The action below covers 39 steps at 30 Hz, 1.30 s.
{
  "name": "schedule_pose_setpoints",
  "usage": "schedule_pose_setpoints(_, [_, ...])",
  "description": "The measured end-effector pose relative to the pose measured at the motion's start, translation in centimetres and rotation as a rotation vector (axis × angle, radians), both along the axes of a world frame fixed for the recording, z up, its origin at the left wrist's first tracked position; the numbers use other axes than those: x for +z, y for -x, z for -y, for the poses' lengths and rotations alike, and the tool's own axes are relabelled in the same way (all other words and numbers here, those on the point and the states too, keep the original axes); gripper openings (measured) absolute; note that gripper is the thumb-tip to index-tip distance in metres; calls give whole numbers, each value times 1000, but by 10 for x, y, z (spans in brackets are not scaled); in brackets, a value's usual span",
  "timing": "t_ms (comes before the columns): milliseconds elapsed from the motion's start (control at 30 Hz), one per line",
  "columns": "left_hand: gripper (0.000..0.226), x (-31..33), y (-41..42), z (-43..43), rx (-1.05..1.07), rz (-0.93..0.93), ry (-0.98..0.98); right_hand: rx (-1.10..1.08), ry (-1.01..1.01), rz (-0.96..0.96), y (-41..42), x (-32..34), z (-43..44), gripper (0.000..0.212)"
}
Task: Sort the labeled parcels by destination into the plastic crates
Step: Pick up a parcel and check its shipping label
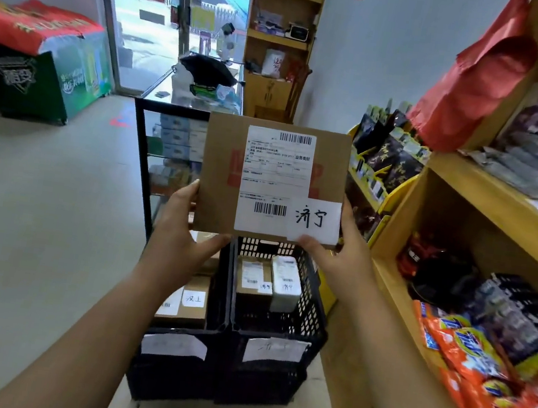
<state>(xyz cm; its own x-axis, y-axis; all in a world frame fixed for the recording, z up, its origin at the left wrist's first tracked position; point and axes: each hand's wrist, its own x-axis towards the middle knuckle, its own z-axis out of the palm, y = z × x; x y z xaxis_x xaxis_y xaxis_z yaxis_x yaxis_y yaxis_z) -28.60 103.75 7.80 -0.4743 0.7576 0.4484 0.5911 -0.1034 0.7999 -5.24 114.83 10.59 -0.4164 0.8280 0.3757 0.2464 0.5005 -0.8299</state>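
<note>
Both hands hold a flat cardboard parcel (222,169) upright above the far rim of the right crate (264,388), its handwritten slip (314,219) facing the camera. The left hand (179,239) grips the parcel's lower left edge; the right hand (339,260) grips the lower right corner, thumb on the slip. Inside the right crate a brown parcel (250,279) and a white parcel (285,284) lie side by side. The left crate (166,381) touches its left wall and holds a brown box (189,306). A glass counter (145,152) stands behind it, and wooden shelves (463,186) with snack packets (468,349) rise just right of it.

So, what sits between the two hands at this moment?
The head view shows one flat cardboard parcel between them, left hand gripping its lower left edge, right hand its lower right corner.
</note>
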Motion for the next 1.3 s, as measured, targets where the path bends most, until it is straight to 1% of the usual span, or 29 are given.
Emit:
schedule_pose_setpoints(267, [95, -28, -8, -78, 39, 12, 115, -11, 79, 38, -6, -45, -82, 65])
schedule_pose_setpoints(333, [96, -35, -17, -105, 37, 22, 142, -12, 102, 37, -12, -57, -110, 67])
schedule_pose_setpoints(467, [99, -47, -34, -159, 33, 94, 232, -15, 155, 64, -22, -76, -167, 79])
schedule_pose_setpoints(600, [96, -70, -42, -207, 7, 224, 283, -18, 190, 71, -27, -100, -218, 73])
schedule_pose_setpoints(767, [94, -94, -51, -243, 58, 276, 310, 27, 257, 87, -22, -136, -258, 67])
schedule_pose_setpoints(900, [93, -110, -38, -263, 106, 326, 341, 61, 329, 100, -7, -153, -279, 79])
schedule_pose_setpoints(1000, [93, -122, -25, -275, 129, 345, 380, 53, 375, 95, 8, -160, -290, 78])
schedule_pose_setpoints(1100, [96, -134, -9, -284, 126, 361, 402, -16, 405, 105, 22, -163, -302, 73])
schedule_pose_setpoints(1167, [97, -139, 4, -290, 108, 387, 403, -63, 403, 136, 32, -162, -311, 78])
schedule_pose_setpoints(1300, [93, -139, 36, -309, 59, 376, 418, -104, 389, 260, 51, -150, -332, 114])
